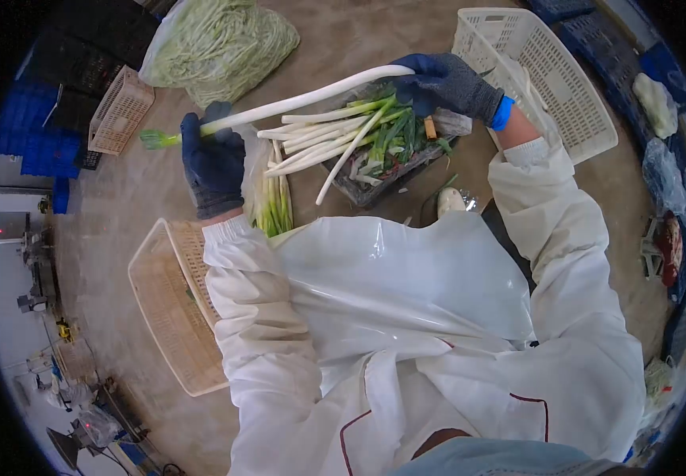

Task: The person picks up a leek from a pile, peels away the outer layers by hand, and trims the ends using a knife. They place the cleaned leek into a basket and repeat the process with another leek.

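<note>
A long white leek [303, 101] stretches between my two gloved hands, its trimmed green end pointing left. My left hand [213, 155], in a dark blue glove, is closed round it near the green end. At the white end, my right hand [446, 86], also gloved, has its fingers wrapped on the stalk. Below the held stalk, several more leeks [335, 143] lie across a dark crate [367, 193] with cut green leaves [398, 147]. A short wooden handle [430, 128] shows among the leaves under my right hand.
A bag of green vegetables [220, 47] sits at the far left, near a small crate [121, 111]. Cream crates stand at the right [569, 91] and left [172, 309]. More leeks in clear plastic [275, 202] lie beside my left wrist. A white apron [398, 270] covers my lap.
</note>
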`<action>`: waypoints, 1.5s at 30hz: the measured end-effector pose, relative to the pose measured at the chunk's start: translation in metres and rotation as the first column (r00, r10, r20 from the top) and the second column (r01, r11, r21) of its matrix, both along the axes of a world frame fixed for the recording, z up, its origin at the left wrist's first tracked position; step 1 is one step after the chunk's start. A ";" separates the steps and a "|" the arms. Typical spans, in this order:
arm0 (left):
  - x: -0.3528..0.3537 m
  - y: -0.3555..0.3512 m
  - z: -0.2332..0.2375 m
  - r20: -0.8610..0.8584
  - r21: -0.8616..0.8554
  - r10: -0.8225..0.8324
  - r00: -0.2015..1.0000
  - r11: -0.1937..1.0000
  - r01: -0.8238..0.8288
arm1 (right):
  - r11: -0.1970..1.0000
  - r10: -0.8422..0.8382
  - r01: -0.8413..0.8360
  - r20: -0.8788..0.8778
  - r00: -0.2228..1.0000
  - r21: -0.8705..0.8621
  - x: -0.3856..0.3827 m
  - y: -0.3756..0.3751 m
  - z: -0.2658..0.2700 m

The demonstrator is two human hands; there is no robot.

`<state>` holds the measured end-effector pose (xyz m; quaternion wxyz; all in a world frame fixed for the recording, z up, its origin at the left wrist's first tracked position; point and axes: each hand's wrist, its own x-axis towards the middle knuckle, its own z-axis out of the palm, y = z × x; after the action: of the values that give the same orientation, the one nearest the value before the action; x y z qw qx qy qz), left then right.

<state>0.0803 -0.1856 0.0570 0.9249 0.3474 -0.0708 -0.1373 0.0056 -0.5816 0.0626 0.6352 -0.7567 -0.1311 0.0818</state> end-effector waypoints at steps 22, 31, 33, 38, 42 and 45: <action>-0.030 -0.056 -0.002 -0.042 0.023 0.051 0.998 0.999 -0.050 | 0.986 -0.077 0.051 0.162 0.984 0.158 0.006 0.020 -0.001; -0.016 0.103 -0.019 0.139 0.114 0.295 0.945 0.943 -0.311 | 0.779 -0.032 0.257 0.374 0.927 -0.571 0.030 0.011 -0.063; -0.031 0.208 -0.021 0.154 0.110 0.387 0.909 0.908 -0.405 | 0.826 -0.042 0.225 0.342 0.939 -0.516 0.035 0.009 -0.089; -0.094 0.261 -0.035 -0.167 0.404 0.842 0.512 0.533 -0.743 | 0.802 0.035 0.051 0.133 0.991 -0.595 0.042 0.027 -0.135; -0.079 0.206 -0.010 -0.207 0.235 0.702 0.681 0.711 -0.662 | 0.657 0.175 0.064 0.235 0.956 -0.752 0.059 0.071 -0.205; -0.067 0.142 0.006 0.055 0.351 0.586 0.808 0.747 -0.565 | 0.783 0.091 -0.103 -0.051 0.995 -0.614 0.064 0.116 -0.251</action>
<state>0.0133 -0.0432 0.0631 0.8464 0.5070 0.0926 0.1339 0.0696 -0.4659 -0.1882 0.3503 -0.9137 -0.1301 0.1597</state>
